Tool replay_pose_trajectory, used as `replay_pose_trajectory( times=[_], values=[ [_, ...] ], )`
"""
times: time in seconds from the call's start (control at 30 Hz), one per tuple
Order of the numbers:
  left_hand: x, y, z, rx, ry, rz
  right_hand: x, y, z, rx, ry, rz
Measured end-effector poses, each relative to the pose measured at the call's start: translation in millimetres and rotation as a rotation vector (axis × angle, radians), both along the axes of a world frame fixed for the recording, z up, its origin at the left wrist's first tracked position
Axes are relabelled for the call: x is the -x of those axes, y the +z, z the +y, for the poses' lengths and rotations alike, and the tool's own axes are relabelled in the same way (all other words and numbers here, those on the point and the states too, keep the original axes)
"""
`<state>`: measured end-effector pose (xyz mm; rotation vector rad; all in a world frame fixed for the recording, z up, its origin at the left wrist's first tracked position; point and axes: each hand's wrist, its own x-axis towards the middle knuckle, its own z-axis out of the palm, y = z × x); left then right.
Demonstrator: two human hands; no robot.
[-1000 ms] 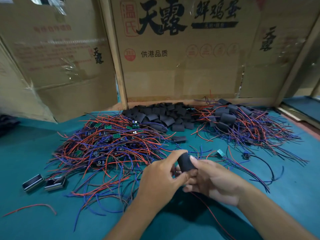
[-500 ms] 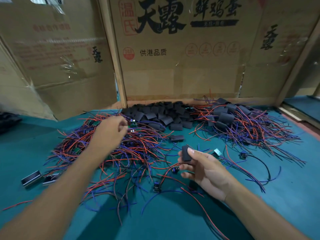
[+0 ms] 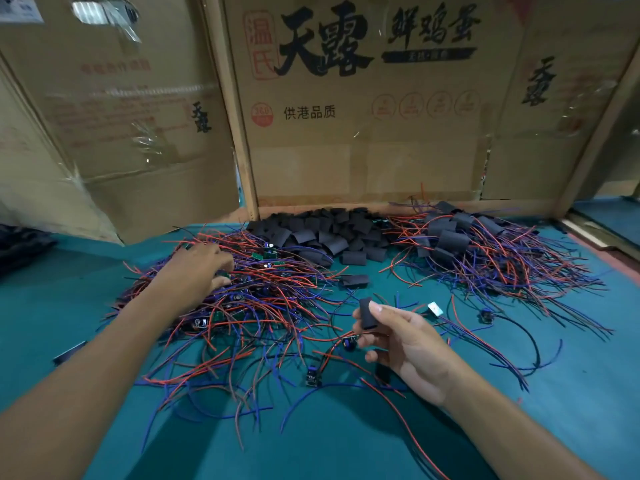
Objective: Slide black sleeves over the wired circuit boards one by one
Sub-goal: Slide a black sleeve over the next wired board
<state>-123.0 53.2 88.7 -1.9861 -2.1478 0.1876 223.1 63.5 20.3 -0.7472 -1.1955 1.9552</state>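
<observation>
My right hand [image 3: 405, 344] pinches a short black sleeve [image 3: 367, 313] upright between thumb and fingers, above the green mat. My left hand [image 3: 194, 271] reaches into the tangled pile of wired circuit boards [image 3: 270, 306], made up of red and blue wires and small green boards. Its fingers and thumb curl in on a board among the wires, and the grip itself is partly hidden. A heap of loose black sleeves [image 3: 322, 233] lies at the back centre. Sleeved boards with wires [image 3: 485, 251] are piled at the back right.
One stray sleeve [image 3: 355, 280] lies between the piles. A few loose boards [image 3: 313, 377] and a small pale board [image 3: 434, 309] lie near my right hand. Cardboard boxes [image 3: 346, 150] wall off the back. A metal clip [image 3: 69, 351] lies at the left.
A second ago both hands were together on the sleeve. My left hand then let go and reached out to the wire pile, where it now sits slightly nearer me. My right hand keeps the sleeve.
</observation>
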Motion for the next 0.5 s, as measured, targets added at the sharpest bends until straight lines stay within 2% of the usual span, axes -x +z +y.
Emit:
replay_pose_trajectory(
  times=[0.13,0.33,0.5],
  values=[
    [-1.4,10.9,-7.4,-0.067,0.05,0.072,0.2,1.5,-0.2,-0.006,0.002,-0.012],
    [-15.4,39.8,-20.8,-0.244,0.019,-0.081,-3.4,3.8,2.6,-0.021,-0.025,-0.012],
    [-27.5,32.6,-52.5,-0.516,0.019,-0.209,-4.9,3.9,5.4,-0.029,-0.024,-0.004]
  ],
)
